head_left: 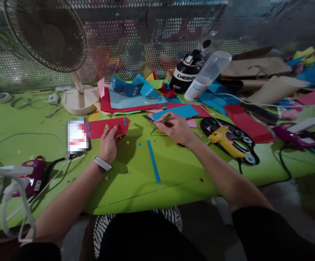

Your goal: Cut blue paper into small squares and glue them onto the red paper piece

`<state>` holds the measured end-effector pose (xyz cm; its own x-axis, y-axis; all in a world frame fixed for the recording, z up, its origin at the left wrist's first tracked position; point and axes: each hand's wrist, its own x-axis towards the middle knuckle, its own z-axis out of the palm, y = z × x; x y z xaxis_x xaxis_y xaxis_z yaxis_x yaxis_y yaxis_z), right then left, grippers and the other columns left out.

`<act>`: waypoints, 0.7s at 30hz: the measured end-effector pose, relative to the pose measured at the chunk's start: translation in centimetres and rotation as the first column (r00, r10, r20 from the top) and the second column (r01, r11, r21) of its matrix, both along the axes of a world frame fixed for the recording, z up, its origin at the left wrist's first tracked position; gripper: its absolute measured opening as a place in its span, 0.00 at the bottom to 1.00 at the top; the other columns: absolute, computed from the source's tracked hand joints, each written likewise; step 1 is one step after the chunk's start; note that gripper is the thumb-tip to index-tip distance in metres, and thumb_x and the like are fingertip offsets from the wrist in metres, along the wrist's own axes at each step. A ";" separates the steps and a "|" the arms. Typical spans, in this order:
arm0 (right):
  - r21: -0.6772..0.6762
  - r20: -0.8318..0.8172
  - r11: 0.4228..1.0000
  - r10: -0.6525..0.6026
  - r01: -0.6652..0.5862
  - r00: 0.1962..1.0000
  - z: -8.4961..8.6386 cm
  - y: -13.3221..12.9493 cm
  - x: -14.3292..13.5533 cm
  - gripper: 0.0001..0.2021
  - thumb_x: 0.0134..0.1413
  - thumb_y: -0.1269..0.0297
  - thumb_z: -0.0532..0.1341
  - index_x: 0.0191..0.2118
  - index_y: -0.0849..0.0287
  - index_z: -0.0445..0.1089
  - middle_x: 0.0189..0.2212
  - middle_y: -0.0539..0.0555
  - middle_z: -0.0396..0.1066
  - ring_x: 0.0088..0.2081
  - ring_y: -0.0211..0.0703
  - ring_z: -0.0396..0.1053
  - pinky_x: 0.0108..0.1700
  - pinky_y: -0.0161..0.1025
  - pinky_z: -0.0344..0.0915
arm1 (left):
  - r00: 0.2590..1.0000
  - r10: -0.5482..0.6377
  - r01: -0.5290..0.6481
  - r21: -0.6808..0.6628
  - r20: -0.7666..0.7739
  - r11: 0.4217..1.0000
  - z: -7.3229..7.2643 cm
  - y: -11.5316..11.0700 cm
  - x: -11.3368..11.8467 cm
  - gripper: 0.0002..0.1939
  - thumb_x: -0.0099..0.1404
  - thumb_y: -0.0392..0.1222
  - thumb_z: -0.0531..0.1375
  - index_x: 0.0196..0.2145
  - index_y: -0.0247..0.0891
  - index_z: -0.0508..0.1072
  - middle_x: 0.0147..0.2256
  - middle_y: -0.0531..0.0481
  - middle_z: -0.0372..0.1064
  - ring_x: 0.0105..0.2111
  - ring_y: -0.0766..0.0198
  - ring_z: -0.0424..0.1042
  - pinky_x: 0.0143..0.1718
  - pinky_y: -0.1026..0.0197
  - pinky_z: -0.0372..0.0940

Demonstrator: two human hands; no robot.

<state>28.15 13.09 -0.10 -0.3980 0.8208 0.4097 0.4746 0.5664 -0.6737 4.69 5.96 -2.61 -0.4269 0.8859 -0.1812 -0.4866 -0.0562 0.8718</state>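
Observation:
A red paper strip [96, 129] with small blue squares near both ends is held in my left hand [110, 143], fingers closed on it. To its right, my right hand [177, 129] pinches a thin, dark green strip [166, 117]; a dark pointed tool also shows at these fingertips, its full shape unclear. On the green table between my forearms lies a narrow blue strip [153, 161], with a tiny blue piece [139, 144] beside its upper end. My two hands are apart.
Behind my hands are a fan [78, 96], stacked coloured paper [127, 103], a black bottle [184, 74] and a clear bottle [207, 76]. A yellow glue gun [228, 143] rests on a black holder at right. A phone [77, 136] and cables lie left.

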 end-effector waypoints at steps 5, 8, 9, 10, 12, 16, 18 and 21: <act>-0.025 0.052 1.000 -0.007 0.009 0.999 0.2 -1.2 0.6 0.15 0.58 0.53 0.59 0.32 0.57 0.78 0.29 0.54 0.79 0.31 0.49 0.76 0.33 0.43 0.72 | 1.000 -0.010 0.010 -0.010 -0.009 1.000 0.1 0.0 0.0 0.15 0.49 0.46 0.70 0.29 0.39 0.71 0.34 0.51 0.76 0.35 0.62 0.75 0.40 0.57 0.71; -0.159 0.013 0.974 0.163 -0.159 0.987 0.2 -2.5 0.5 0.15 0.59 0.53 0.59 0.36 0.57 0.78 0.28 0.53 0.79 0.28 0.45 0.75 0.29 0.41 0.72 | 1.000 -0.010 0.010 -0.012 0.000 1.000 -0.2 0.1 0.0 0.13 0.51 0.45 0.69 0.31 0.39 0.72 0.36 0.49 0.76 0.37 0.60 0.75 0.39 0.56 0.70; -0.196 0.016 0.956 0.226 -0.218 0.974 0.1 -2.9 0.4 0.15 0.59 0.53 0.59 0.36 0.57 0.78 0.28 0.52 0.79 0.28 0.44 0.75 0.29 0.40 0.72 | 1.000 -0.012 0.012 -0.010 0.003 1.000 -0.3 0.1 -0.1 0.13 0.51 0.45 0.68 0.32 0.39 0.72 0.36 0.49 0.76 0.38 0.59 0.76 0.39 0.56 0.70; -0.222 0.024 0.940 0.272 -0.260 0.962 0.1 -3.2 0.4 0.14 0.59 0.54 0.59 0.36 0.57 0.78 0.28 0.52 0.79 0.28 0.43 0.75 0.30 0.40 0.73 | 1.000 -0.014 0.014 -0.008 0.004 1.000 -0.4 0.2 -0.1 0.12 0.52 0.45 0.68 0.32 0.39 0.72 0.37 0.48 0.76 0.39 0.59 0.76 0.39 0.56 0.70; -0.231 0.035 0.932 0.297 -0.281 0.954 -0.1 -3.6 0.3 0.13 0.59 0.55 0.59 0.36 0.56 0.78 0.29 0.52 0.79 0.29 0.43 0.76 0.33 0.40 0.75 | 1.000 -0.019 0.019 -0.002 -0.002 1.000 -0.6 0.3 -0.1 0.11 0.53 0.44 0.67 0.32 0.39 0.72 0.38 0.48 0.76 0.40 0.57 0.76 0.40 0.55 0.70; -0.210 -0.013 0.944 0.259 -0.256 0.966 -0.6 -3.5 0.4 0.13 0.60 0.54 0.59 0.39 0.56 0.77 0.33 0.53 0.79 0.34 0.45 0.77 0.38 0.43 0.77 | 1.000 -0.016 0.016 -0.007 -0.014 1.000 -0.5 0.3 -0.1 0.11 0.53 0.44 0.67 0.33 0.39 0.73 0.37 0.48 0.76 0.40 0.57 0.76 0.41 0.54 0.69; -0.230 -0.066 0.937 0.253 -0.262 0.965 -1.0 -3.2 0.4 0.15 0.61 0.53 0.58 0.40 0.57 0.77 0.36 0.54 0.79 0.35 0.45 0.78 0.38 0.44 0.78 | 1.000 -0.012 0.012 -0.015 -0.017 1.000 -0.4 0.2 0.0 0.11 0.53 0.44 0.67 0.33 0.39 0.73 0.38 0.48 0.76 0.40 0.57 0.76 0.40 0.54 0.69; -0.281 -0.120 0.916 0.263 -0.287 0.957 -1.7 -2.9 0.2 0.17 0.60 0.51 0.58 0.41 0.58 0.77 0.39 0.56 0.79 0.35 0.46 0.78 0.37 0.44 0.79 | 1.000 -0.014 0.014 -0.027 -0.019 1.000 -0.3 0.2 0.0 0.10 0.54 0.44 0.67 0.33 0.40 0.73 0.38 0.48 0.76 0.40 0.57 0.76 0.40 0.56 0.70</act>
<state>28.37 10.19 -1.76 -0.6019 0.7713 0.2070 0.2673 0.4388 -0.8579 4.65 6.15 -2.88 -0.4181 0.8867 -0.1973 -0.4705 -0.0255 0.8821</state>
